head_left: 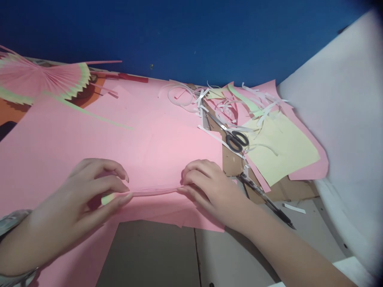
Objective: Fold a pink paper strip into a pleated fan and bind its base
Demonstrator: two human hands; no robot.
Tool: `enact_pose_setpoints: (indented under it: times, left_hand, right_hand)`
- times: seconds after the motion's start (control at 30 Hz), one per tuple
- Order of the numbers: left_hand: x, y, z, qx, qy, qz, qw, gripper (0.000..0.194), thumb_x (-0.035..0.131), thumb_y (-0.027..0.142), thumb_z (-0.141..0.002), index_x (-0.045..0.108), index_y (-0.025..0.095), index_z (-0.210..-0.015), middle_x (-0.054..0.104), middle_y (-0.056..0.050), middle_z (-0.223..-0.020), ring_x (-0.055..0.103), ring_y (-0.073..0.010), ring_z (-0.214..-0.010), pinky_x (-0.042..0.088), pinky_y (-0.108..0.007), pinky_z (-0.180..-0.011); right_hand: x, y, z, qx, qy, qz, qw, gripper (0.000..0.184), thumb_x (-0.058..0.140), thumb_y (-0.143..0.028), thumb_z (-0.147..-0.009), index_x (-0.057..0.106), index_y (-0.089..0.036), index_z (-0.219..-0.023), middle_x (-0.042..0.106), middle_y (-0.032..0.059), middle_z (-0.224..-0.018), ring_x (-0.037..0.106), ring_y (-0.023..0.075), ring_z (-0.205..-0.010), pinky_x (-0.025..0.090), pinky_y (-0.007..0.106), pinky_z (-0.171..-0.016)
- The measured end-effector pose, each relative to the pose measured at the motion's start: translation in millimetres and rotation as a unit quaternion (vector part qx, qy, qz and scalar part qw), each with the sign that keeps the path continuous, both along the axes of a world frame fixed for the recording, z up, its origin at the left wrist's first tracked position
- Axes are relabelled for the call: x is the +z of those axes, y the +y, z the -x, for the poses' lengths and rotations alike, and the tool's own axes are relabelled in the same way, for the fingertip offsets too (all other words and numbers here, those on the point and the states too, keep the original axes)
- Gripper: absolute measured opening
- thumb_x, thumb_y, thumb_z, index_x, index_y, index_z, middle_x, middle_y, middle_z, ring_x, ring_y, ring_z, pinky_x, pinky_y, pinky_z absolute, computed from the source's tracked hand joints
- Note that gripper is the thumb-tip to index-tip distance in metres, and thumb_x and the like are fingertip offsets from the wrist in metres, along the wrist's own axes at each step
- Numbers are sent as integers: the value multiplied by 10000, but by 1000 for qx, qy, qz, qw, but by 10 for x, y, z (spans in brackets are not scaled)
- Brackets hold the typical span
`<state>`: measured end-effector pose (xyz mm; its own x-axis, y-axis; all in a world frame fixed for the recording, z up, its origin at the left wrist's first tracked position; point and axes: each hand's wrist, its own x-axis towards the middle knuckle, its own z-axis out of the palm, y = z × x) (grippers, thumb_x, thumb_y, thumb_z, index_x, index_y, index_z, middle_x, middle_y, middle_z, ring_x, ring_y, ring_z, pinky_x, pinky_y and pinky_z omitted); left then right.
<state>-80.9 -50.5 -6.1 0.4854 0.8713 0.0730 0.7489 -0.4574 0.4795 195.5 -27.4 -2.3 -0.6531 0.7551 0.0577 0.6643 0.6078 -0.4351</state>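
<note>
Pleat-creasing looks in hand: left hand (82, 194) and right hand (213, 187) pinch the folded pink strip (155, 192) at left and right; next move likely needs even pressure.

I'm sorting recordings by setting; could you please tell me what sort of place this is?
Probably a paper-craft workspace, judging by the folded pink paper being held, the black-handled scissors near white paper strips, and the pleated pink-and-green fan.

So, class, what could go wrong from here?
The folded pink strip could spring open if the left hand or right hand loosens its pinch. The scissors lie among white paper strips, so reaching there carelessly might nick a finger.
</note>
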Motion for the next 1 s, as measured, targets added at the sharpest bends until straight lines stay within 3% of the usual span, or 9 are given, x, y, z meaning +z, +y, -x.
enact_pose_setpoints:
  times: [0.07, 0.2, 0.37, 0.5, 0.73, 0.9, 1.0]
  left_hand:
    - [-23, -3, -1, -7, 11, 26, 1000, 74, 546, 282, -805, 557, 252, -871, 470, -5, -1038, 415, -189, -1043, 347, -319, -841]
    - [-56, 5, -15, 6, -2, 32, 999, 77, 468, 273, -828, 526, 244, -869, 463, -4, -1056, 415, -188, -1055, 339, -329, -854]
    - [-25, 1, -5, 18, 34, 43, 998, 227, 526, 326, -813, 482, 279, -1031, 467, 5, -1072, 412, -184, -1061, 319, -331, -902]
    - [-15, -25, -4, -5, 38, 44, 998, 263, 535, 364, -805, 476, 295, -1051, 479, 7, -1070, 423, -189, -1051, 318, -333, -894]
    - [-89, -68, -19, -43, 49, -18, 998, 355, 630, 367, -710, 492, 305, -1030, 510, 11, -1011, 468, -190, -974, 363, -328, -830]
    - [-84, -117, -26, -51, 45, -7, 998, 330, 553, 218, -740, 496, 300, -1054, 545, 10, -991, 492, -183, -953, 383, -328, -819]
    - [-90, -138, -35, -41, 39, -18, 998, 255, 533, 259, -780, 523, 294, -1033, 564, 10, -978, 508, -183, -914, 384, -325, -792]
  right_hand:
    - [19, -5, 9, -9, -23, 35, 999, 168, 442, -300, -913, 542, -182, -848, 547, 39, -956, 473, 159, -899, 382, 324, -818]
    - [6, -19, 22, -9, -41, 37, 998, 177, 425, -306, -920, 529, -182, -848, 528, 35, -962, 458, 160, -898, 370, 333, -827]
    - [-4, -20, 26, -19, -35, 53, 998, 163, 440, -322, -913, 528, -187, -885, 534, 29, -983, 461, 158, -921, 368, 320, -826]
    - [-11, -18, 21, -33, -18, 64, 997, 166, 476, -319, -897, 513, -191, -996, 550, 28, -1009, 466, 161, -952, 361, 318, -848]
    - [-21, -29, 15, 24, -50, 11, 998, 274, 441, -407, -895, 528, -180, -1022, 550, 66, -1033, 467, 196, -938, 360, 354, -828]
    - [-70, -26, -3, 60, -32, -67, 995, 176, 428, -279, -918, 568, -175, -944, 585, 53, -954, 495, 167, -912, 354, 333, -826]
    - [-100, -30, -22, 72, -11, -84, 994, 104, 468, -172, -890, 571, -181, -900, 586, 41, -955, 494, 147, -914, 351, 318, -839]
